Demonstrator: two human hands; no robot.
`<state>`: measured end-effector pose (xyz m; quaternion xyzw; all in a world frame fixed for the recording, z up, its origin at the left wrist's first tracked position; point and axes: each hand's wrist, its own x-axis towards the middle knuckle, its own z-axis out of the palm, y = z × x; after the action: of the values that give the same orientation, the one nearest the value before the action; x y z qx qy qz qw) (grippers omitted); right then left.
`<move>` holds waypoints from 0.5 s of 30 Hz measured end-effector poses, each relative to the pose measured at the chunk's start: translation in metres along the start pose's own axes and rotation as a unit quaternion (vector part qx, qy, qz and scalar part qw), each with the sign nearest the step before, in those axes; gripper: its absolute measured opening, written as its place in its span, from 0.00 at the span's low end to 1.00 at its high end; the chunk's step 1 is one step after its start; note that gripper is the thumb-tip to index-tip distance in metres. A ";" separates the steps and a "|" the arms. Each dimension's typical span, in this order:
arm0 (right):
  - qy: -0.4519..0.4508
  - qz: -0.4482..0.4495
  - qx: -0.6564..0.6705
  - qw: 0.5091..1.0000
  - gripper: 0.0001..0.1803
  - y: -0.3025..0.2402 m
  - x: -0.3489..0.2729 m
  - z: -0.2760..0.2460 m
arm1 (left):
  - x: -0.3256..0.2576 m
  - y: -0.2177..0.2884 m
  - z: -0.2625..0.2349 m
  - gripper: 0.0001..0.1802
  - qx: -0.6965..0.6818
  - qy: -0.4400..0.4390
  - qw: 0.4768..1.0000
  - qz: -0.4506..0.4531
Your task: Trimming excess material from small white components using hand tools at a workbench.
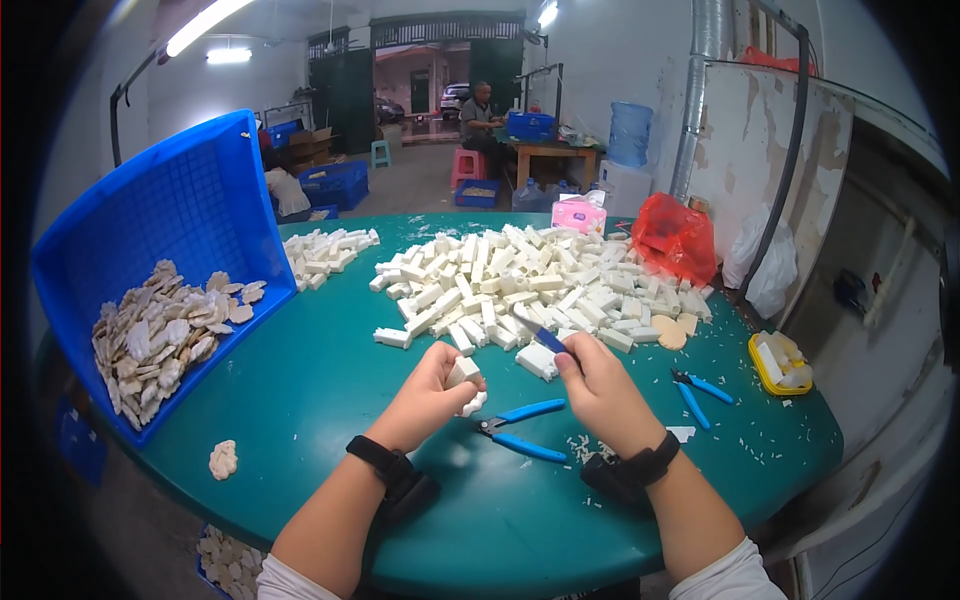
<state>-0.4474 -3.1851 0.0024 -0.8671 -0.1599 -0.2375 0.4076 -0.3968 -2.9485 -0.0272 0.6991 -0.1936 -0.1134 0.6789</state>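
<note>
My left hand (pixel 425 398) is closed around a small cream-white plastic block (pixel 463 371), with a scalloped white edge showing below the fingers. To its right, my right hand (pixel 608 392) grips a knife (pixel 546 338) by its dark blue handle, the blade pointing up and left, apart from the block. Another white block (pixel 537 361) lies just beyond the right hand. Between my forearms, blue-handled nippers (pixel 530 447) rest on the green table (pixel 470 530) with their handles spread. A large heap of white blocks (pixel 500 290) covers the table's far middle.
A tilted blue crate (pixel 190 200) holding flat, cream-coloured scalloped pieces (pixel 160 345) stands at left. On the right are more nippers (pixel 701 393), a yellow container (pixel 780 364) and a red plastic bag (pixel 672 238). A person (pixel 482 120) sits in the background.
</note>
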 end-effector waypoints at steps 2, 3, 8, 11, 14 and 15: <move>-0.023 -0.011 -0.007 1.000 0.13 -0.008 -0.003 0.000 | -0.001 0.002 0.005 0.14 0.020 0.024 0.999 0.017; -0.049 0.009 0.026 0.998 0.13 -0.013 -0.003 0.001 | -0.002 0.003 0.006 0.15 0.040 0.048 0.998 0.034; -0.127 0.010 0.090 0.988 0.09 -0.031 -0.007 0.003 | -0.004 0.008 0.003 0.17 0.067 0.065 0.994 0.064; -0.094 -0.113 0.040 0.988 0.10 -0.021 -0.012 0.006 | -0.004 0.013 0.003 0.17 0.093 0.055 0.993 0.053; -0.134 -0.067 0.070 0.986 0.11 -0.029 -0.012 0.011 | -0.005 0.008 0.003 0.17 0.133 0.077 0.984 0.092; -0.158 -0.044 0.073 0.984 0.10 -0.031 -0.013 0.009 | -0.004 0.008 0.007 0.18 0.141 0.095 0.972 0.165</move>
<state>-0.4706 -3.1598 0.0098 -0.8538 -0.2775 -0.1033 0.4281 -0.4046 -2.9534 -0.0198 0.7538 -0.2547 0.0955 0.5982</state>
